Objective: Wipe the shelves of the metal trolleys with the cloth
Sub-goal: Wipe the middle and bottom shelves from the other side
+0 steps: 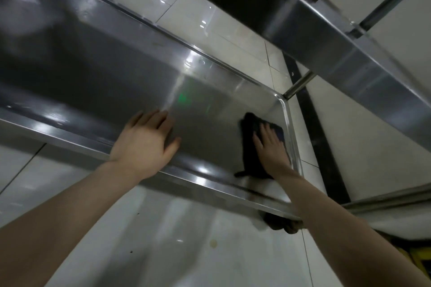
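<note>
A low metal trolley shelf (pixel 98 72) with a raised rim fills the middle of the head view. A dark cloth (pixel 248 142) lies on it near the right-hand corner. My right hand (pixel 271 149) lies flat on the cloth with straight fingers, pressing it to the metal. My left hand (pixel 147 142) rests flat on the bare shelf just inside the near rim, fingers spread. Part of the cloth hangs back over the near rim beside my right wrist.
A higher shelf (pixel 349 53) of the trolley crosses overhead at the upper right, held by a metal post (pixel 300 84) at the far corner. White glossy floor tiles (pixel 186 240) lie below. A dark caster (pixel 283 223) shows under the near right corner.
</note>
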